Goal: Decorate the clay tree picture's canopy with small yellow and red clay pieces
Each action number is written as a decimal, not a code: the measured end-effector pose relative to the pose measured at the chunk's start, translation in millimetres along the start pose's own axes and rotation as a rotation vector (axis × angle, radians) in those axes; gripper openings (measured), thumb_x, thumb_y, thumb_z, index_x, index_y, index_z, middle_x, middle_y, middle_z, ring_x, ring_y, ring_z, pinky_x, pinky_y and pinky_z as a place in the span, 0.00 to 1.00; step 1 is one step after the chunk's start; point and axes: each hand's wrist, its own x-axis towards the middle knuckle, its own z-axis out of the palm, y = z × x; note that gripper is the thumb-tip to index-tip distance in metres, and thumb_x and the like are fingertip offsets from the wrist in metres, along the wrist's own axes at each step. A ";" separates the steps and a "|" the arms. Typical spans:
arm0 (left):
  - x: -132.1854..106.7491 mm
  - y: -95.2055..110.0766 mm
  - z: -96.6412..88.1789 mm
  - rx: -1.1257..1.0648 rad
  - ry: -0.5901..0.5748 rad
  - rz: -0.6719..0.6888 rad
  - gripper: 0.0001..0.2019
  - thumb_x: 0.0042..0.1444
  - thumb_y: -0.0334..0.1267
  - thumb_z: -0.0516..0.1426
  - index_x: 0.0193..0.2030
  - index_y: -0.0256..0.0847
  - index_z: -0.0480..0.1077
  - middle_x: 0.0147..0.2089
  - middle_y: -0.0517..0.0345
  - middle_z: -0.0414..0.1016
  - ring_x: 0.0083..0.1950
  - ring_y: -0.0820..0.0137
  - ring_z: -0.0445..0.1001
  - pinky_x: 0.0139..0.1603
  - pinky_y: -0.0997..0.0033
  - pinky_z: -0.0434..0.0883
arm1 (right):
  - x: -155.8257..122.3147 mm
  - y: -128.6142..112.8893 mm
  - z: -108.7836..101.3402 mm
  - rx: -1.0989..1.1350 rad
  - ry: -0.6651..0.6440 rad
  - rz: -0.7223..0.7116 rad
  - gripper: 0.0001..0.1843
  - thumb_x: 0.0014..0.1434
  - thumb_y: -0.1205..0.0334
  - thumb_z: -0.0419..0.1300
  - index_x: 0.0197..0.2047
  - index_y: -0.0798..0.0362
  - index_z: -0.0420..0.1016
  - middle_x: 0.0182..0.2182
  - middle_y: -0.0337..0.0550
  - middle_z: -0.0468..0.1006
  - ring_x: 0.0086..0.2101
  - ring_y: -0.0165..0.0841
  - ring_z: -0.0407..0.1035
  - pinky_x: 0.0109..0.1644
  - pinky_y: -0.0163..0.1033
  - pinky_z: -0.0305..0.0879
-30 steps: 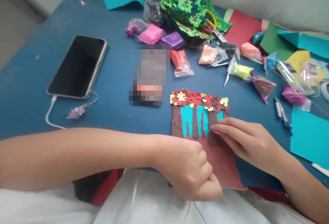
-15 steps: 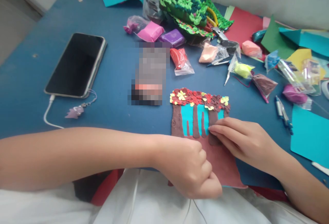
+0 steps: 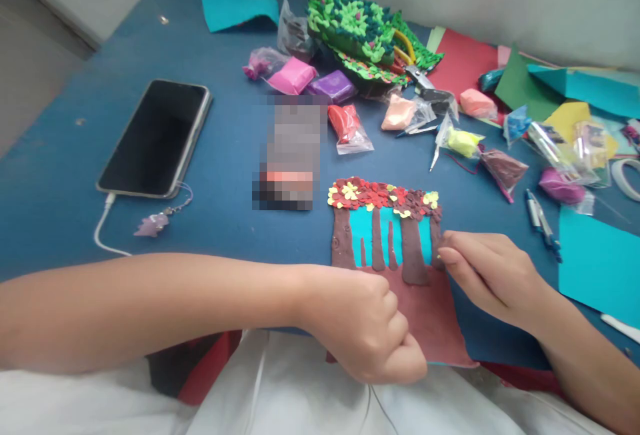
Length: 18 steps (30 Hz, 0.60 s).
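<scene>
The blue bench carries everything, and the decorated clay panel lies flat at its near edge, where its lower end seems to reach that edge or a little past it. The left hand is curled closed as a fist over the panel's lower left part; if something is inside, I cannot tell. Its weight could dent the clay, if this is soft, or push the panel off the near edge. The right hand has bent fingers at the panel's right side; whether this grip pinches anything is not clear. A careless fingertip could smear the outer trunk there. Toward the bench's far edge, clear bags contain what looks like clay: a red one, a brown one and a smaller blue one.
</scene>
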 end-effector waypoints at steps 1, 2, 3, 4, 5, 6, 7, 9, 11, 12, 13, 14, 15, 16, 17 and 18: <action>-0.5 0.2 0.7 0.021 0.013 0.015 0.15 0.50 0.26 0.53 0.15 0.39 0.58 0.13 0.61 0.53 0.15 0.76 0.46 0.14 0.74 0.46 | -0.3 0.5 -0.1 -0.016 0.005 -0.015 0.14 0.66 0.67 0.47 0.27 0.50 0.58 0.17 0.34 0.61 0.18 0.26 0.57 0.21 0.34 0.53; -1.2 0.5 1.5 0.039 0.032 0.022 0.14 0.51 0.26 0.53 0.16 0.40 0.61 0.13 0.61 0.54 0.15 0.75 0.47 0.14 0.74 0.46 | -0.9 1.0 -0.1 -0.022 0.011 -0.029 0.12 0.66 0.67 0.48 0.29 0.51 0.61 0.19 0.35 0.66 0.20 0.26 0.61 0.22 0.33 0.56; -2.0 0.7 2.4 0.051 0.059 0.021 0.14 0.52 0.27 0.52 0.17 0.40 0.63 0.13 0.61 0.55 0.15 0.75 0.48 0.14 0.73 0.47 | -1.6 1.4 -0.1 -0.025 0.026 -0.043 0.09 0.66 0.66 0.50 0.32 0.52 0.64 0.22 0.37 0.71 0.22 0.27 0.66 0.25 0.33 0.60; -3.0 0.9 3.1 0.052 0.094 0.015 0.13 0.54 0.28 0.52 0.19 0.40 0.65 0.14 0.61 0.57 0.15 0.74 0.50 0.14 0.72 0.48 | -2.3 1.7 0.0 -0.031 0.046 -0.055 0.06 0.65 0.66 0.51 0.35 0.53 0.66 0.25 0.39 0.75 0.25 0.28 0.69 0.28 0.32 0.63; -3.9 0.9 3.5 0.041 0.136 -0.007 0.13 0.57 0.30 0.52 0.21 0.40 0.66 0.15 0.60 0.59 0.15 0.74 0.52 0.15 0.71 0.50 | -3.0 2.0 -0.1 -0.041 0.072 -0.065 0.04 0.64 0.67 0.53 0.38 0.54 0.67 0.28 0.41 0.77 0.28 0.28 0.71 0.30 0.32 0.65; -4.9 0.6 3.7 0.012 0.181 -0.051 0.13 0.59 0.32 0.52 0.23 0.39 0.67 0.17 0.59 0.63 0.17 0.72 0.56 0.16 0.70 0.52 | -3.7 2.1 -0.4 -0.053 0.098 -0.070 0.03 0.64 0.67 0.54 0.40 0.54 0.68 0.30 0.42 0.78 0.29 0.28 0.73 0.32 0.32 0.67; -5.7 0.0 3.4 -0.037 0.227 -0.114 0.12 0.62 0.35 0.51 0.26 0.38 0.68 0.19 0.58 0.66 0.19 0.71 0.60 0.18 0.70 0.56 | -4.2 2.0 -0.9 -0.067 0.118 -0.073 0.04 0.63 0.68 0.55 0.41 0.54 0.69 0.31 0.42 0.79 0.30 0.28 0.74 0.34 0.31 0.67; -7.0 -2.0 1.8 -0.169 0.311 -0.269 0.10 0.64 0.36 0.49 0.33 0.37 0.67 0.26 0.53 0.73 0.26 0.69 0.69 0.24 0.71 0.63 | -4.5 1.6 -2.4 -0.089 0.156 -0.072 0.06 0.63 0.69 0.55 0.43 0.54 0.69 0.32 0.43 0.80 0.31 0.29 0.74 0.35 0.31 0.68; -7.5 -4.5 -0.5 -0.284 0.365 -0.401 0.07 0.64 0.33 0.48 0.39 0.35 0.66 0.34 0.50 0.76 0.34 0.67 0.73 0.32 0.72 0.68 | -3.9 1.0 -4.7 -0.092 0.202 -0.054 0.06 0.63 0.69 0.54 0.43 0.54 0.68 0.32 0.43 0.79 0.31 0.28 0.74 0.35 0.30 0.68; -7.5 -5.6 -1.7 -0.326 0.380 -0.439 0.07 0.64 0.32 0.48 0.41 0.35 0.65 0.37 0.48 0.76 0.36 0.67 0.74 0.35 0.72 0.69 | -3.3 0.9 -5.9 -0.079 0.215 -0.037 0.05 0.63 0.70 0.54 0.42 0.53 0.68 0.31 0.43 0.79 0.29 0.28 0.73 0.33 0.30 0.67; -7.3 -6.5 -2.8 -0.354 0.390 -0.461 0.07 0.63 0.31 0.48 0.43 0.34 0.65 0.38 0.48 0.76 0.38 0.67 0.74 0.37 0.71 0.69 | -2.8 0.9 -7.1 -0.056 0.214 -0.016 0.04 0.63 0.70 0.53 0.40 0.53 0.67 0.29 0.41 0.77 0.27 0.27 0.71 0.31 0.30 0.66; -7.1 -7.1 -3.7 -0.371 0.393 -0.478 0.07 0.62 0.30 0.48 0.44 0.33 0.65 0.38 0.48 0.76 0.39 0.67 0.74 0.38 0.71 0.70 | -2.3 1.0 -8.2 -0.024 0.202 0.004 0.05 0.64 0.69 0.51 0.37 0.52 0.66 0.26 0.40 0.75 0.25 0.26 0.69 0.28 0.30 0.65; -6.9 -7.4 -4.5 -0.383 0.392 -0.489 0.08 0.62 0.29 0.48 0.45 0.32 0.65 0.38 0.48 0.76 0.38 0.67 0.74 0.39 0.72 0.70 | -2.0 1.4 -9.0 0.011 0.181 0.017 0.08 0.65 0.68 0.49 0.34 0.52 0.64 0.23 0.38 0.72 0.22 0.26 0.66 0.26 0.30 0.63; -6.8 -7.5 -5.1 -0.386 0.390 -0.495 0.08 0.61 0.28 0.48 0.45 0.32 0.66 0.37 0.49 0.76 0.38 0.68 0.74 0.39 0.72 0.70 | -2.0 1.8 -9.6 0.036 0.161 0.023 0.10 0.66 0.67 0.47 0.32 0.51 0.62 0.21 0.37 0.69 0.20 0.25 0.64 0.24 0.30 0.61; -6.7 -7.5 -5.6 -0.378 0.388 -0.494 0.09 0.61 0.28 0.48 0.44 0.31 0.66 0.36 0.49 0.75 0.37 0.68 0.73 0.38 0.73 0.70 | -2.3 2.4 -9.8 0.046 0.147 0.024 0.12 0.66 0.67 0.46 0.30 0.51 0.61 0.20 0.36 0.67 0.20 0.25 0.62 0.23 0.30 0.60; -6.8 -7.4 -6.1 -0.358 0.386 -0.487 0.09 0.60 0.27 0.47 0.43 0.30 0.67 0.35 0.49 0.75 0.36 0.69 0.73 0.37 0.73 0.69 | -2.8 2.9 -9.6 0.037 0.144 0.020 0.12 0.66 0.66 0.46 0.30 0.51 0.61 0.20 0.36 0.67 0.20 0.25 0.62 0.23 0.31 0.60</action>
